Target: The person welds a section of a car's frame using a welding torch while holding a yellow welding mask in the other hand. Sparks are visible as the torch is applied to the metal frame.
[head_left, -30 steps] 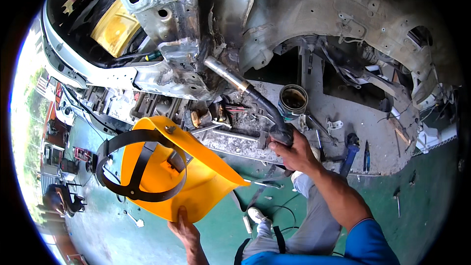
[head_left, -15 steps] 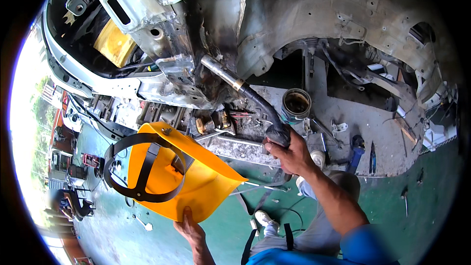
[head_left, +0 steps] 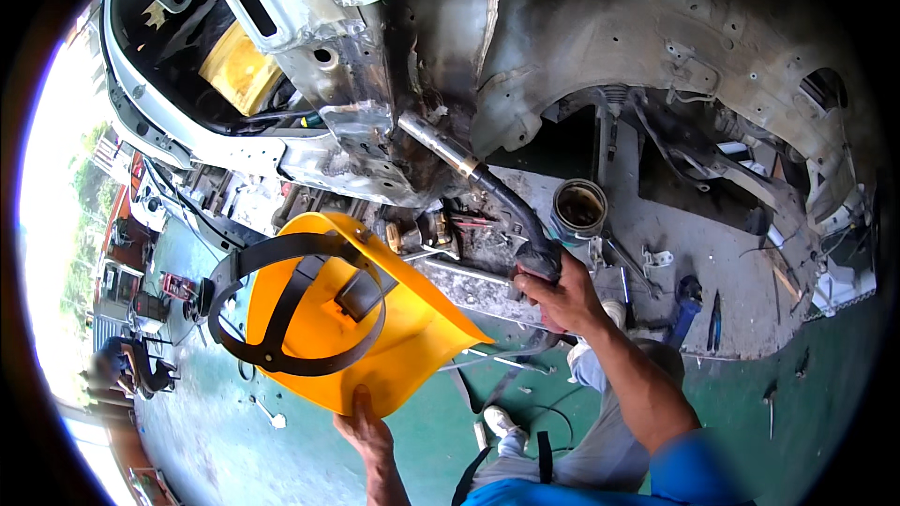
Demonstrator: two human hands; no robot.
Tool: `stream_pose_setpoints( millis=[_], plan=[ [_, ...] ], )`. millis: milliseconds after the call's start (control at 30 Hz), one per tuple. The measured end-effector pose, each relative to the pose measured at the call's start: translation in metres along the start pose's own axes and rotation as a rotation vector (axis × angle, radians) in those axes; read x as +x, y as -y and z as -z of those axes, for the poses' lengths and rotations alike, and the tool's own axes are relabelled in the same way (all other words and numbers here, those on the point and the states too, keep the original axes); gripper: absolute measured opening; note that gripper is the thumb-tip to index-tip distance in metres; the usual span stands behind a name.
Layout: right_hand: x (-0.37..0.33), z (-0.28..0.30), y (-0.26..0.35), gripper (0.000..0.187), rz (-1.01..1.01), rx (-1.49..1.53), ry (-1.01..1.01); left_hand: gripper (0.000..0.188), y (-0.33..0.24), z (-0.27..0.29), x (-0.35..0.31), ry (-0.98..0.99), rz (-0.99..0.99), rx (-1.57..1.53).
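My right hand (head_left: 565, 292) is wrapped round the handle of a welding torch (head_left: 506, 195). Its black curved neck and metal nozzle reach up and left to the scorched, rusty panel joint of a car body (head_left: 398, 84); whether the tip touches the metal I cannot tell. Low on the left, my left hand (head_left: 364, 426) grips the bottom edge of a yellow welding helmet (head_left: 412, 356), thumb on its inner face. The helmet's hollow side, with a black headband (head_left: 272, 349) and a small dark window, faces me.
A used can (head_left: 578, 211) stands on a grey platform under the wheel arch. Around it lie a yellow-and-black power tool (head_left: 403, 236), a blue grinder-like tool (head_left: 687, 305) and pliers (head_left: 715, 320). A strap and cables (head_left: 478, 394) trail over the green floor by my feet.
The helmet has tilted and risen slightly, showing more of its inside and window. The car body sits a little lower and further right in view. Both hands keep their grips.
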State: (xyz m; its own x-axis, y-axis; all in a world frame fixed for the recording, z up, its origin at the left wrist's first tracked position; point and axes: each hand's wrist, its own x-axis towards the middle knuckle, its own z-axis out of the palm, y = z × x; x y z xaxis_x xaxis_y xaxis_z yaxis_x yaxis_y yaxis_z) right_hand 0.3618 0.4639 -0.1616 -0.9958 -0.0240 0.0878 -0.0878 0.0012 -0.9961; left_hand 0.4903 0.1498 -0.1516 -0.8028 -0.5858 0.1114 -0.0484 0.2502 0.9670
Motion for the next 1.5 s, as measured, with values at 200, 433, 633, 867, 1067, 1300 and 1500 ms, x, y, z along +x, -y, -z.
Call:
stream_pose_setpoints(
  millis=[200, 433, 633, 867, 1067, 1300, 1500],
  plan=[
    [0.001, 0.0, 0.003, 0.029, -0.056, 0.054, 0.013, 0.037, -0.01, -0.008, 0.0, -0.002, -0.026, 0.01],
    [0.003, 0.001, -0.001, 0.027, -0.022, 0.015, 0.003, 0.037, -0.011, -0.011, 0.002, 0.004, -0.052, -0.019],
    [0.004, -0.001, 0.0, 0.028, -0.043, 0.033, 0.004, 0.034, -0.015, -0.01, 0.003, 0.029, -0.008, -0.002],
    [0.006, -0.004, -0.006, 0.028, -0.02, 0.045, 0.002, 0.035, -0.02, -0.016, 0.006, -0.012, -0.053, 0.012],
    [0.006, -0.005, -0.014, 0.025, 0.018, 0.061, 0.011, 0.031, -0.026, -0.02, 0.01, 0.042, -0.062, -0.027],
    [0.005, -0.009, -0.005, 0.024, -0.006, 0.179, 0.025, 0.028, -0.04, -0.032, 0.015, 0.035, -0.116, -0.036],
    [0.003, -0.011, 0.003, 0.021, 0.043, 0.032, -0.03, 0.026, -0.061, -0.043, 0.021, 0.043, -0.192, -0.053]
  ],
)
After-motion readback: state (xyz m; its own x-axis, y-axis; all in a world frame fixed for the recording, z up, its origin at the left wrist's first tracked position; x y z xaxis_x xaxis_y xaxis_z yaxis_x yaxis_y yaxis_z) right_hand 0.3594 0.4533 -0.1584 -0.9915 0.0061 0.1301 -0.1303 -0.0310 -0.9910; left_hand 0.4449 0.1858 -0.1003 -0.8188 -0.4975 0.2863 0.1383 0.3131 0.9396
